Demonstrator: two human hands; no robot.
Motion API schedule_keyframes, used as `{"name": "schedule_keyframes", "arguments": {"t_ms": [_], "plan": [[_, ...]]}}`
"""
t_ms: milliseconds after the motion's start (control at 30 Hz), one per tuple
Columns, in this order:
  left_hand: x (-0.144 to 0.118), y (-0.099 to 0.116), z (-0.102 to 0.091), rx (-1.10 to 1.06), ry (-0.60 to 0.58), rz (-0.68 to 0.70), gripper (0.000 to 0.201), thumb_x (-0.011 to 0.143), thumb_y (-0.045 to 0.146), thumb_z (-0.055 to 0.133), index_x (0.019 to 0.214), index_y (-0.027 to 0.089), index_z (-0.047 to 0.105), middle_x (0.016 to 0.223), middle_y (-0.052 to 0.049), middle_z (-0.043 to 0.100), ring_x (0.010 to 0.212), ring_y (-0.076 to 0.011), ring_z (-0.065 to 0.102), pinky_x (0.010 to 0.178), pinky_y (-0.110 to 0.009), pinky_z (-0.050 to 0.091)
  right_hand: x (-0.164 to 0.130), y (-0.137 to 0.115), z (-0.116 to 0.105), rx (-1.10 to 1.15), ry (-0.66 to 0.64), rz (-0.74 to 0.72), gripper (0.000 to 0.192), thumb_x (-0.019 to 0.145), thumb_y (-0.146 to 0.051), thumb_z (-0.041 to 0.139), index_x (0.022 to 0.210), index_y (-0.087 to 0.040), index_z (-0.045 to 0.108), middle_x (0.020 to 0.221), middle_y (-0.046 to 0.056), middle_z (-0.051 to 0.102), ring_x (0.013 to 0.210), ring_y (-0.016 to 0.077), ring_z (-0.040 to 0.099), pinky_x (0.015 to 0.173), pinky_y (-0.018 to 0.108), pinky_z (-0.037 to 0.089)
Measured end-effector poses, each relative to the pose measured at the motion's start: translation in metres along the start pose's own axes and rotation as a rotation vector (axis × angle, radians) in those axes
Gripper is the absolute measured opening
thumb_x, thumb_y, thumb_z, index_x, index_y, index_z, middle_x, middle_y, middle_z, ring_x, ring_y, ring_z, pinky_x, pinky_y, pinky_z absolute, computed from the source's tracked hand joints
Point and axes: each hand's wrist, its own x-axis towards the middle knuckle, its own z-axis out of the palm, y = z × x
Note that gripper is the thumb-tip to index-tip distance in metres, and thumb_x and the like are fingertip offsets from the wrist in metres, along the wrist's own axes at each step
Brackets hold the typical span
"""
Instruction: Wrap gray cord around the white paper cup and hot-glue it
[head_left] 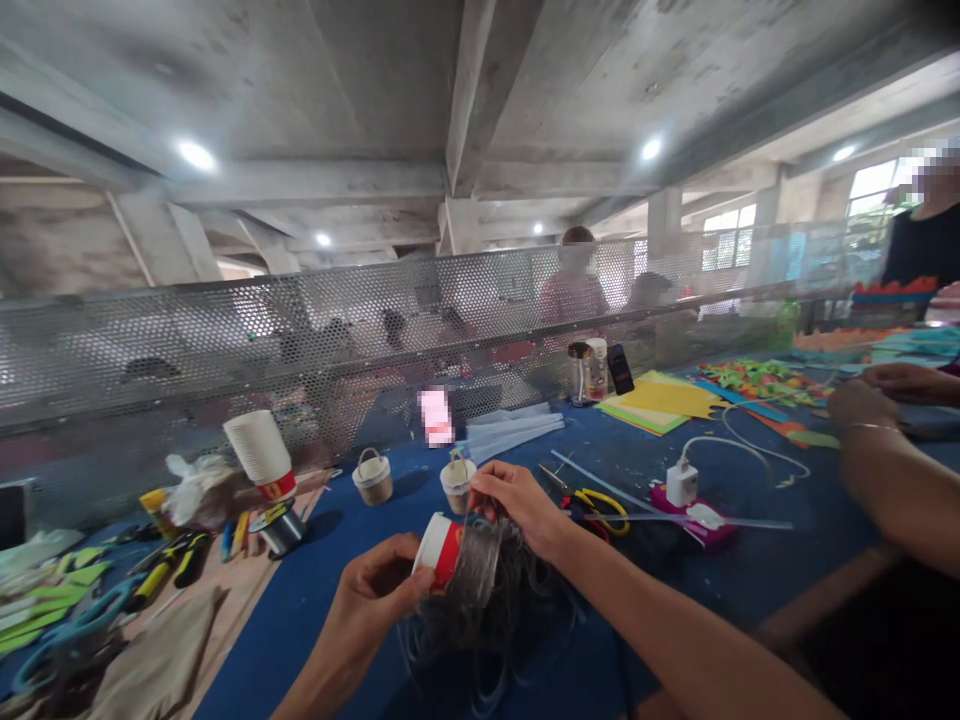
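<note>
My left hand (pixel 379 585) grips a red and white paper cup (pixel 436 552), tipped on its side. Grey translucent cord (pixel 480 568) is wound around the cup's right-hand part. More of the cord hangs in a loose tangle below, over the blue tabletop (pixel 330 570). At the cup's upper right, my right hand (pixel 517 505) is closed, thumb and fingertips pinching a strand of the cord. Just behind it stands a small basket (pixel 454 488) made from a cup, partly covered by my fingers. A similar basket with a handle (pixel 373 482) is further left.
A paper cup stack (pixel 259 450) rests near a wire spool (pixel 283 528) on the left, beside pliers (pixel 169 568). Yellow-handled scissors (pixel 600 508) and a white charger (pixel 682 484) lie right. A perforated metal screen (pixel 360 350) bounds the back. A co-worker's arms (pixel 885 450) reach in.
</note>
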Motion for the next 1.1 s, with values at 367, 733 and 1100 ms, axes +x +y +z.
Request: {"name": "schedule_keyframes", "arguments": {"t_ms": [367, 733, 1100], "plan": [[-0.003, 0.007, 0.005, -0.017, 0.055, 0.014, 0.017, 0.071, 0.033, 0.076, 0.068, 0.016, 0.071, 0.069, -0.002, 0.065, 0.064, -0.0152, 0.055, 0.059, -0.022, 0.043, 0.006, 0.028, 0.002, -0.112, 0.005, 0.119, 0.009, 0.066, -0.025, 0.065, 0.063, -0.017, 0.064, 0.06, -0.003, 0.062, 0.054, 0.0094, 0.048, 0.054, 0.022, 0.033], [0.001, 0.005, 0.001, 0.004, 0.149, 0.004, 0.017, 0.073, 0.034, 0.075, 0.078, 0.017, 0.074, 0.075, -0.002, 0.071, 0.071, -0.0175, 0.061, 0.066, -0.023, 0.046, -0.007, 0.011, 0.002, -0.048, -0.057, 0.304, 0.02, 0.067, -0.038, 0.069, 0.07, -0.02, 0.061, 0.056, -0.004, 0.056, 0.05, 0.0128, 0.053, 0.053, 0.026, 0.044], [0.003, 0.006, 0.0, 0.044, 0.113, -0.024, 0.03, 0.074, 0.038, 0.073, 0.096, 0.018, 0.075, 0.088, -0.004, 0.075, 0.08, -0.0216, 0.065, 0.073, -0.025, 0.048, -0.004, 0.008, 0.001, -0.102, 0.033, 0.232, 0.017, 0.073, -0.038, 0.066, 0.077, -0.022, 0.061, 0.058, -0.005, 0.057, 0.048, 0.0142, 0.055, 0.051, 0.028, 0.045]]}}
